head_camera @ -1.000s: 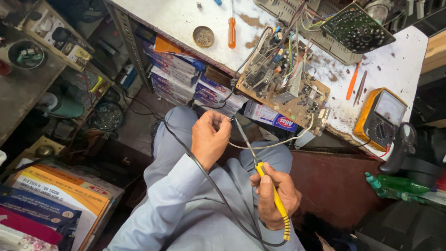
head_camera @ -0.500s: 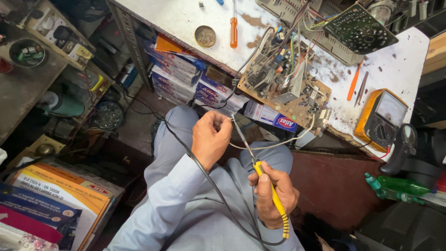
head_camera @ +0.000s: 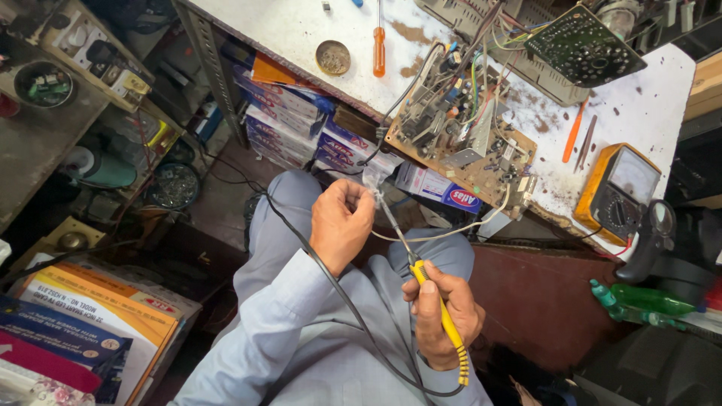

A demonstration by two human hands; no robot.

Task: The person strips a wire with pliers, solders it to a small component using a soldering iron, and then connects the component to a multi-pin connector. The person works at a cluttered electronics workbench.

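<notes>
- Soldering iron point(head_camera: 435, 301): gripped in right hand point(head_camera: 444, 316), tip at the wire end point(head_camera: 374, 189).
- Left hand point(head_camera: 340, 223) fingers pinched on that wire; joint apparently unfinished.
- Circuit board point(head_camera: 462, 135) waits on tabletop point(head_camera: 301, 30).

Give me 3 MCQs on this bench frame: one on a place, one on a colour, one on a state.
1. Where is the multimeter?
A. on the bench near its right end
B. on the person's lap
C. on the floor by the boxes

2. What colour is the soldering iron handle?
A. green
B. yellow
C. white

3. How is the right hand?
A. open and flat on the bench
B. closed around the soldering iron
C. resting on the circuit board

Answers:
1 A, it lies on the white bench top by the right edge.
2 B, the grip in the fist is yellow.
3 B, the fingers wrap the handle, tip pointing up toward the left hand.
</notes>
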